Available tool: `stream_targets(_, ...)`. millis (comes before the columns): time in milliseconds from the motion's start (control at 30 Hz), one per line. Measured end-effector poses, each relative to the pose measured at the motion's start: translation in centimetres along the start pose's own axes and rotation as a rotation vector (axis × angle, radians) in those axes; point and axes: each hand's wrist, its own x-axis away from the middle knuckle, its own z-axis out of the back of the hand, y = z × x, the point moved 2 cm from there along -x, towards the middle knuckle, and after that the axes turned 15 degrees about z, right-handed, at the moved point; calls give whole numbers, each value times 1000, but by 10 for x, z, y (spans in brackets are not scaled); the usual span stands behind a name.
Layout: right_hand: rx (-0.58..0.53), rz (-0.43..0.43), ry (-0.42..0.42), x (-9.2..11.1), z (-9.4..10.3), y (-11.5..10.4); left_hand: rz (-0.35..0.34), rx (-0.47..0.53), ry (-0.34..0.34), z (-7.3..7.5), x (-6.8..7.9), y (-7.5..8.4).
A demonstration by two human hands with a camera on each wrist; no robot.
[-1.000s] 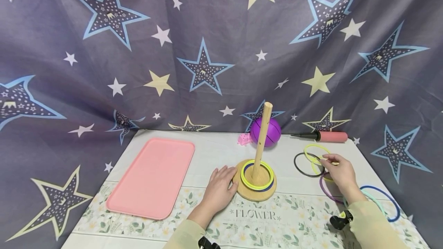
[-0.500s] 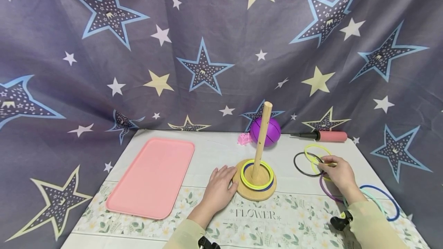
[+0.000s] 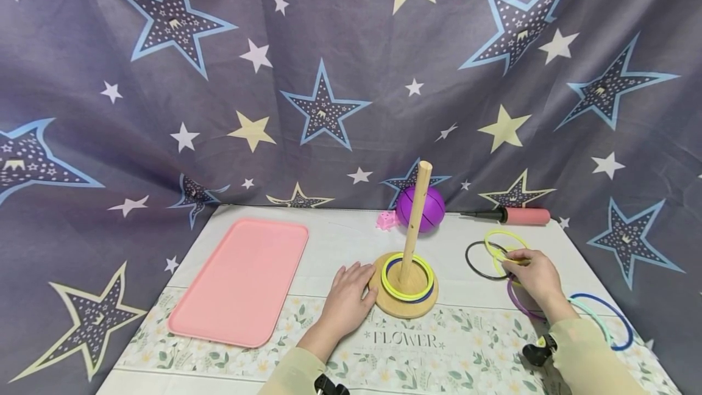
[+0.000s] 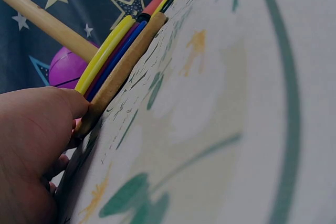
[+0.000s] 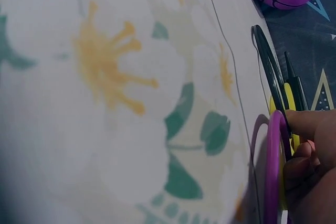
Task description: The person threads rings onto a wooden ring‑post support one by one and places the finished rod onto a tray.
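My left hand [image 3: 348,297] lies beside a round wooden base [image 3: 403,311] with an upright peg [image 3: 417,218], its index finger and thumb touching the base's left edge. A yellow ring [image 3: 426,264] and a blue ring [image 3: 430,297] encircle the peg; the left wrist view also shows a dark purplish band [image 4: 113,51] between them. At the right, my right hand [image 3: 534,276] pinches a yellow ring [image 3: 498,268] between thumb and fingers, partly hidden by the hand. Close by are another yellow ring [image 3: 507,232], a black ring [image 3: 468,261] and a purple ring [image 3: 518,303].
A pink tray [image 3: 241,285] occupies the left of the table. Behind the peg are a purple ball [image 3: 430,209] and a small pink toy [image 3: 387,220]. A hand pump [image 3: 523,216] lies at the back right; a blue ring [image 3: 625,322] and a mint ring [image 3: 595,313] are near the right sleeve.
My right fingertips have shifted slightly left and now cover the black ring's right edge. The nearby yellow rings have moved a little to the right. The left hand has stayed put.
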Motion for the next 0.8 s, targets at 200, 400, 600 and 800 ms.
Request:
stream_targets(200,13,-16,-16,0,0,-1,-5,2,4,-1,0,0)
stream_targets(400,25,-7,1,0,1,-1,-9,4,10,-1,0,0)
stream_targets(600,7,-4,33,2,-1,-3,-8,5,9,0,0,1)
stream_targets(800,0,18,109,3,1,-11,-10,-2,10,0,0,0)
